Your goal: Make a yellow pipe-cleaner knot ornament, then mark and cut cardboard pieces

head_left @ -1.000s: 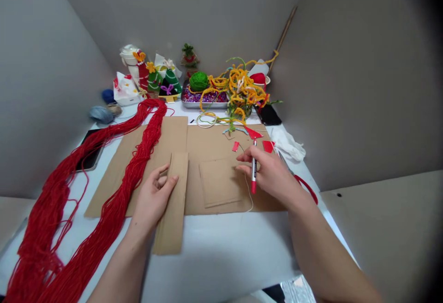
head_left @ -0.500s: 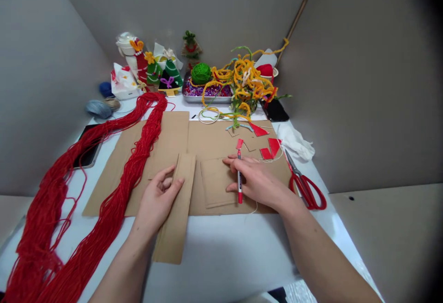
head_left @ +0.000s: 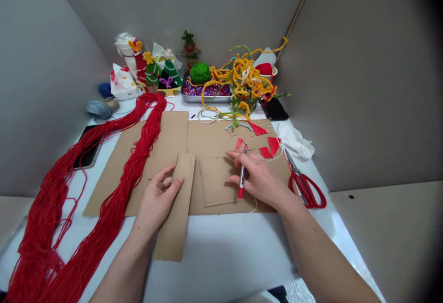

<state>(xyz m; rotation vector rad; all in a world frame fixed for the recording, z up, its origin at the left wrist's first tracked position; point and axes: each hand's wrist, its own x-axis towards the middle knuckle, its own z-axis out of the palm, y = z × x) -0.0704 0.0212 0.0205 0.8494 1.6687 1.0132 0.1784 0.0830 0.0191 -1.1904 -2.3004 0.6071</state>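
Observation:
My left hand [head_left: 161,194] grips a long cardboard strip [head_left: 178,220] by its upper left edge, thumb on top. The strip tilts slightly and its lower end reaches past the big cardboard sheet [head_left: 214,139]. In my right hand [head_left: 258,174] is a red-and-white marker pen [head_left: 242,181], held between the fingers with its red end pointing down. Beneath the right fingertips lies a square cardboard piece [head_left: 218,183] on the sheet. Several red scraps [head_left: 274,146] lie beyond the right hand. Red-handled scissors [head_left: 304,183] rest to its right.
Thick skeins of red yarn [head_left: 133,167] cover the left side. Along the back stand a metal tray of beads [head_left: 207,99], a green yarn ball [head_left: 200,72], a tangle of yellow yarn [head_left: 249,79] and small felt trees [head_left: 170,74]. White tissue [head_left: 296,141] and a phone [head_left: 275,109] lie at right.
The marker in my right hand has turned, its upper end swinging right, away from the small red scrap. My left hand and the strip are nearly unmoved.

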